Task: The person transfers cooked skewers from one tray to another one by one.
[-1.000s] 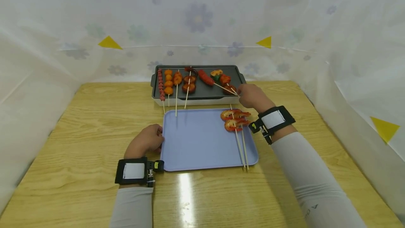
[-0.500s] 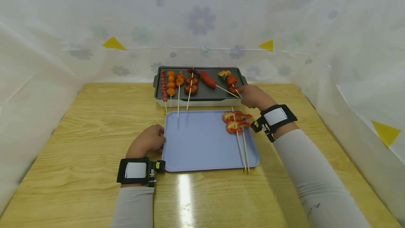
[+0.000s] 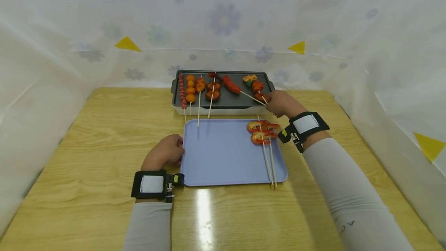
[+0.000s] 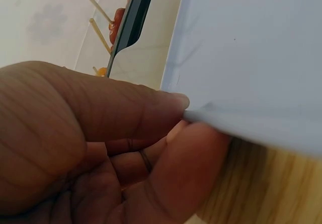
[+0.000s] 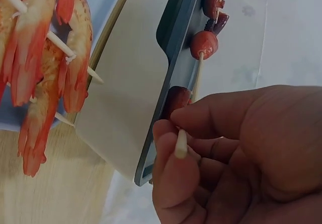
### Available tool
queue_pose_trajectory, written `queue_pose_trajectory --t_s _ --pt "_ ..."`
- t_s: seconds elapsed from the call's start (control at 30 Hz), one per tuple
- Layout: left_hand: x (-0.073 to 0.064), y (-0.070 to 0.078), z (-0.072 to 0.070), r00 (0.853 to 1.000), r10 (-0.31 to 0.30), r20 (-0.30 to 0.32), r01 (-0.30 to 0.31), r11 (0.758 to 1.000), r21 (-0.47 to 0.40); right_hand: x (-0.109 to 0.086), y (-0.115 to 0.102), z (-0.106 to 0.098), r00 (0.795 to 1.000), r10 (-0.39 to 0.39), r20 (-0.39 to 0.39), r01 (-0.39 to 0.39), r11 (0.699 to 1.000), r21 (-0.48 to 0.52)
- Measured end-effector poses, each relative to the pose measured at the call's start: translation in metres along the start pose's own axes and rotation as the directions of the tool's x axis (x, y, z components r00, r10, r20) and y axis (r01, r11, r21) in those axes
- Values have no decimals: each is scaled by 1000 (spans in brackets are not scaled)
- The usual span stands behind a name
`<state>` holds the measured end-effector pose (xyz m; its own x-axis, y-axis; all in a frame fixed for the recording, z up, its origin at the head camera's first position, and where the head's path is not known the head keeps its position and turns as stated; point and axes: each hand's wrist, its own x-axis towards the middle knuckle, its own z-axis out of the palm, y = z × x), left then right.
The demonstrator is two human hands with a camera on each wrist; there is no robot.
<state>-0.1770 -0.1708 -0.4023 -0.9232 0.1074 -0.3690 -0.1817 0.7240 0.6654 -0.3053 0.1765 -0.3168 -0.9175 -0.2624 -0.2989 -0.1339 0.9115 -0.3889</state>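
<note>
Right hand (image 3: 281, 104) is pinching the stick of the vegetable-and-meat skewer (image 3: 256, 89) at the grill pan's (image 3: 270, 84) right end, just behind the lavender tray (image 3: 223, 158), whose left rim the left hand (image 3: 166, 153) is pinching; next likely lifting it clear.

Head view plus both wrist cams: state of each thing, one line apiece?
Left hand: pinches the tray's left edge.
Right hand: pinches a skewer stick at the grill's right end.
Lavender tray: flat on the table, holding two skewers.
Shrimp skewers: lying on the tray, sticks overhanging.
Grill pan: loaded with skewers.
</note>
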Motion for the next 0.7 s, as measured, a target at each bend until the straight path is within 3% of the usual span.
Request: queue_pose_trajectory --t_s 0.2,0.47,0.7 --pt "1 -1 0 1000 -14 7 15 998 -59 1 -4 1 998 31 48 -33 998 60" --pt "0 2 0 1000 -19 4 19 998 -63 1 -1 5 996 14 83 -17 999 27" --pt "0 1 1 1000 -31 3 31 997 -76 3 4 11 997 13 70 -16 999 38"
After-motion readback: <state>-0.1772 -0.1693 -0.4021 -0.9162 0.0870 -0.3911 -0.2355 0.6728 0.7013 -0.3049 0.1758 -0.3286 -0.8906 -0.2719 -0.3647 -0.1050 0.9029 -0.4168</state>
